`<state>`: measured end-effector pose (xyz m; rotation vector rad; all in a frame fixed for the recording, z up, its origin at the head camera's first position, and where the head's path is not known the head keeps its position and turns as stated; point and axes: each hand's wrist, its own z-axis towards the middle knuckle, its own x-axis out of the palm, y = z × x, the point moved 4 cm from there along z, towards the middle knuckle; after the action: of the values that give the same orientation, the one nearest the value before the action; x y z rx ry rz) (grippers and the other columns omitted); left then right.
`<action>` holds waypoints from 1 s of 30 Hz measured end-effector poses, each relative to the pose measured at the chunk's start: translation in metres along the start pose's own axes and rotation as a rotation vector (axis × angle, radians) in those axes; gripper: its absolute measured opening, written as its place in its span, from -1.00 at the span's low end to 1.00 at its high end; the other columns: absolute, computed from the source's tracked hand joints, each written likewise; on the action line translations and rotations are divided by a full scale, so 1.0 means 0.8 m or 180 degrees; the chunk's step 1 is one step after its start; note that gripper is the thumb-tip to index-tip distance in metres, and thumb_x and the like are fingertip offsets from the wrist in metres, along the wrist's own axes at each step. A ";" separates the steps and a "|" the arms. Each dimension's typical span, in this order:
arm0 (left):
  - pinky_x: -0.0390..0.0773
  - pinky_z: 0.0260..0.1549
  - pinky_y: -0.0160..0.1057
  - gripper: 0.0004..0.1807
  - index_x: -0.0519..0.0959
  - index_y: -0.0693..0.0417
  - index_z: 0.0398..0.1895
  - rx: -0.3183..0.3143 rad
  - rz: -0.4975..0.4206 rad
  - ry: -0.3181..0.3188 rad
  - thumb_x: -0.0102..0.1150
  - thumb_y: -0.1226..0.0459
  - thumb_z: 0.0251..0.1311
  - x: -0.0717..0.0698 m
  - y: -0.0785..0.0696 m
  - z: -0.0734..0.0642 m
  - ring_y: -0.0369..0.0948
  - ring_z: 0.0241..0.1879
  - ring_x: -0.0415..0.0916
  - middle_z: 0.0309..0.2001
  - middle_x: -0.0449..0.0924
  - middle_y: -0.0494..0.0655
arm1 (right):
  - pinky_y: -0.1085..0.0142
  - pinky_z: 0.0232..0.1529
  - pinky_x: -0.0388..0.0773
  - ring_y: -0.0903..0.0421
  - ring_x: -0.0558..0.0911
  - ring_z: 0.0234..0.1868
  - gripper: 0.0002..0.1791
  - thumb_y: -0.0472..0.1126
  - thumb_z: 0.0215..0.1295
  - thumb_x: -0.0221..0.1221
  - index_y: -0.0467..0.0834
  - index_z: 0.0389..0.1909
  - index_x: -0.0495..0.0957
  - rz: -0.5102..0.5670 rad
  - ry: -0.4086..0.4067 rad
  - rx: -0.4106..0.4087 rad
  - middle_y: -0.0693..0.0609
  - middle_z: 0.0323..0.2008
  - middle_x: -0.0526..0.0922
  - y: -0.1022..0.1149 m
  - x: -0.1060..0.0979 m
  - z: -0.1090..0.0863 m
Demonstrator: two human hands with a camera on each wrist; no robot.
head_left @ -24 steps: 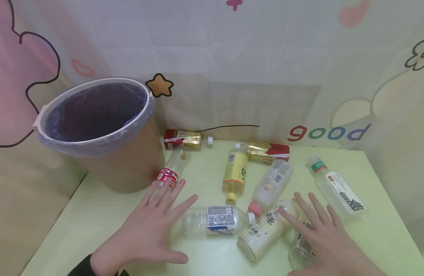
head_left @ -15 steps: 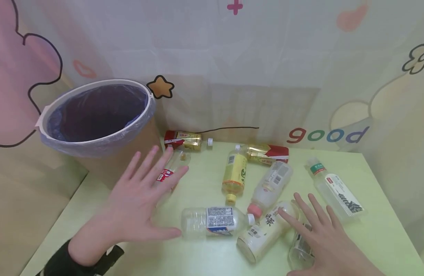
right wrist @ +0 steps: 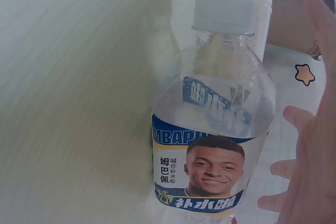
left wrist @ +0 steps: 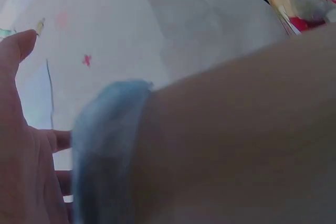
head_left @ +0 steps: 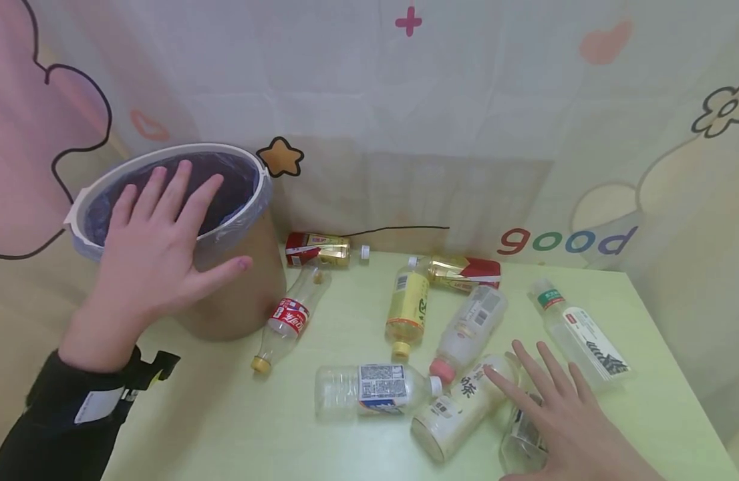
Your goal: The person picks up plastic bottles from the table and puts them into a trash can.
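Note:
My left hand is held with its fingers spread, in front of the bin and overlapping its opening in the head view. The left wrist view has the hand beside the bin's bluish liner, with nothing held. At the lower right, my right hand spreads over a clear plastic bottle, partly hiding it. In the right wrist view this bottle has a white cap and a blue label, and the fingers of the right hand are not curled round it. A milk tea bottle lies beside it.
Several bottles lie on the pale table: a red-labelled one near the bin, a clear one, a yellow-labelled one, a pink-capped one, a green-banded one. A printed curtain hangs behind.
My left hand has moved left and up from over the red-labelled bottle to the front of the bin, uncovering that bottle. The right hand stays over the same bottle.

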<state>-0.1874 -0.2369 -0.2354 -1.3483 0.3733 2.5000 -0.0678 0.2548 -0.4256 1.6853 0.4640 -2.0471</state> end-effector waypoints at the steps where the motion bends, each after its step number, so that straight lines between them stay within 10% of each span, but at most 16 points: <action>1: -0.14 0.29 0.29 0.15 0.16 -0.07 0.49 -0.0090 0.0003 0.0020 0.12 -0.45 -0.15 0.003 0.007 0.001 0.23 0.42 -0.01 0.47 0.07 0.20 | -0.18 0.33 -0.48 -0.27 -0.18 0.49 0.36 0.79 -0.43 0.04 0.20 0.50 0.10 -0.0002 0.0006 0.0005 -0.14 0.53 -0.13 0.000 0.001 0.000; 10: 0.33 -0.25 0.28 -0.22 0.51 0.24 -0.10 -0.0593 0.0073 0.0272 0.08 -0.34 0.08 0.023 0.032 -0.005 0.27 -0.20 0.46 -0.20 0.55 0.22 | -0.18 0.32 -0.52 -0.26 -0.17 0.49 0.38 0.79 -0.44 0.05 0.20 0.52 0.07 0.0013 0.0041 0.0053 -0.13 0.53 -0.14 -0.004 0.005 -0.002; 15: 0.26 -0.71 0.09 -0.28 0.42 0.09 -0.51 -0.0714 0.0059 0.0533 -0.05 -0.41 0.11 0.029 0.035 -0.008 0.09 -0.64 0.35 -0.66 0.38 -0.01 | -0.18 0.32 -0.49 -0.28 -0.16 0.49 0.39 0.77 -0.43 0.09 0.18 0.52 0.06 0.0024 0.0007 0.0060 -0.14 0.53 -0.13 -0.006 0.005 -0.002; 30: 0.15 -0.82 0.00 -0.20 0.26 -0.04 -0.91 -0.0637 0.0237 0.0498 -0.15 -0.48 0.09 0.039 0.040 -0.008 0.01 -0.79 0.20 -0.84 0.19 -0.10 | -0.20 0.31 -0.51 -0.24 -0.19 0.50 0.36 0.72 -0.40 0.16 0.19 0.52 0.06 0.0115 0.0029 0.0139 -0.09 0.54 -0.19 -0.012 0.012 -0.002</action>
<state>-0.2104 -0.2654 -0.2623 -1.6419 0.2126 2.5560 -0.0727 0.2624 -0.4354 1.7164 0.3918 -2.0385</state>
